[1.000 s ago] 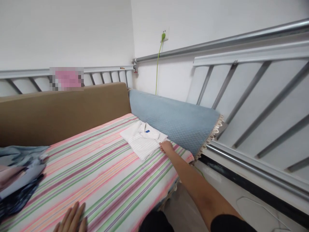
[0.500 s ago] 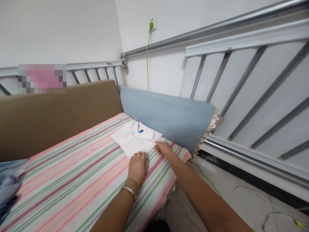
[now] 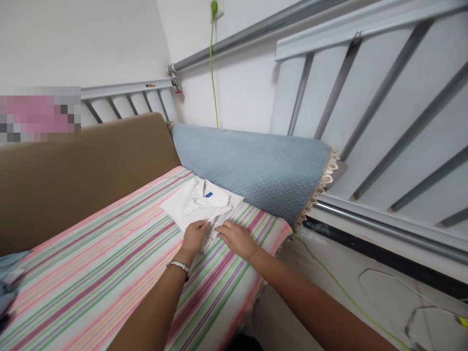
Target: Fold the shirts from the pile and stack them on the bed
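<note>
A white shirt (image 3: 190,204) with thin stripes lies folded on the striped bedspread (image 3: 120,263), its collar toward the far side and a blue label inside the neck. My left hand (image 3: 195,235), with a bracelet on the wrist, pinches the shirt's near edge. Just to its right, my right hand (image 3: 236,239) has its fingers bent and closed at the shirt's near right edge, where the cloth is bunched between the hands. The fingertips of both hands partly hide the cloth they hold.
A blue quilted cover with lace trim (image 3: 252,165) drapes the side beyond the shirt. A brown backrest (image 3: 87,151) stands at the left. Blue clothing (image 3: 10,278) lies at the left edge. A radiator (image 3: 383,97) and a green cord (image 3: 214,78) are by the wall.
My right hand has moved left and nearer, close beside my left hand. My left hand has shifted slightly up to the shirt's edge, and the cloth there is now gathered. The view has turned slightly.
</note>
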Demonstrator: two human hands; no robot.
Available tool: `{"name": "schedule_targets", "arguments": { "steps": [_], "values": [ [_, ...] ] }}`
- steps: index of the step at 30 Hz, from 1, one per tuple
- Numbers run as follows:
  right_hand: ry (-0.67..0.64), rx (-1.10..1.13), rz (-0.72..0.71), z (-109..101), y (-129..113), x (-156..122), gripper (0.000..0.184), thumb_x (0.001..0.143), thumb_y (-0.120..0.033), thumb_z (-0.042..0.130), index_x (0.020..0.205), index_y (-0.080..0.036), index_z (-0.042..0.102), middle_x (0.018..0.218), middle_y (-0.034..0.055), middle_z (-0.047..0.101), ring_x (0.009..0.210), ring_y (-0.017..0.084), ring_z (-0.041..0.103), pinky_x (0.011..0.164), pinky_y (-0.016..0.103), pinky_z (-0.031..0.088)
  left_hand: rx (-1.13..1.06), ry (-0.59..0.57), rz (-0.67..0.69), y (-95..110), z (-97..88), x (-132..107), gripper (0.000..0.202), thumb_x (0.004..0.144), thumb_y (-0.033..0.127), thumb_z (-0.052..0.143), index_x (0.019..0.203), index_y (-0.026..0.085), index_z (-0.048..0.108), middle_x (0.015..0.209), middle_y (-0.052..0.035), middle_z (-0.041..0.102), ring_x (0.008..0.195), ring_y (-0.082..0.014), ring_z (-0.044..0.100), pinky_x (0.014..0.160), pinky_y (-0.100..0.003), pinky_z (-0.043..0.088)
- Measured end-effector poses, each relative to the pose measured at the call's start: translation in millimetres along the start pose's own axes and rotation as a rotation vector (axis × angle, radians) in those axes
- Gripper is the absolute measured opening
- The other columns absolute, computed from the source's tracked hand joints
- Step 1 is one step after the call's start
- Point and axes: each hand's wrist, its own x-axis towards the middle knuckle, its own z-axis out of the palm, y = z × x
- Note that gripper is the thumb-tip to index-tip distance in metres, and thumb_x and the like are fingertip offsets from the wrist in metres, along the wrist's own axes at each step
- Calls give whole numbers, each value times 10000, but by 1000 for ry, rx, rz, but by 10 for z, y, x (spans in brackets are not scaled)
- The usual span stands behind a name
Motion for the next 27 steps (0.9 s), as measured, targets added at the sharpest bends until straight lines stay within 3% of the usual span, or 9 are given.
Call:
{"name": "schedule_targets", "arguments": {
  "steps": [5,11,17,22,24,27],
  "values": [
    [-89,-66,-26,-39,-89,165,115,844,-206,561,895,-220,662,861,47,601,752,175,545,711,273,399,-134,21,18,-35,16,-14,402,801,430,463,811,104,699,753,-43,688,756,-172,600,742,-283,448],
    [30,-270,53,114,-231,176,188,891,-209,443,940,-169,620,918,115,625,789,209,555,707,307,390,-142,71,76,98,-19,-26,332,804,382,484,812,136,706,811,-56,682,838,-183,583,812,-305,419],
    [-27,-294,4,229,-251,109,227,870,-170,448,966,-167,654,934,109,642,862,218,559,766,318,405,161,29,208,254,-23,-161,355,877,331,400,718,172,674,731,-54,614,775,-172,543,766,-310,415],
    [-40,-224,-40,110,-280,-105,209,835,-141,470,783,-177,670,829,89,634,824,204,544,734,305,395,449,30,298,296,87,-362,372,921,289,326,894,182,681,874,-89,600,847,-179,539,791,-315,427],
    [31,-104,47,-6,-230,-148,227,855,-191,466,712,-200,642,773,57,625,757,179,546,691,283,390,527,44,320,258,165,-442,358,923,280,324,984,197,667,958,-98,611,900,-191,542,817,-333,433],
    [286,56,275,-186,-49,-56,166,866,-255,475,817,-208,626,849,48,639,787,173,565,715,271,393,616,90,337,149,291,-539,350,907,301,383,1187,218,576,1236,-102,563,1119,-244,496,897,-401,424]
  ]
}}
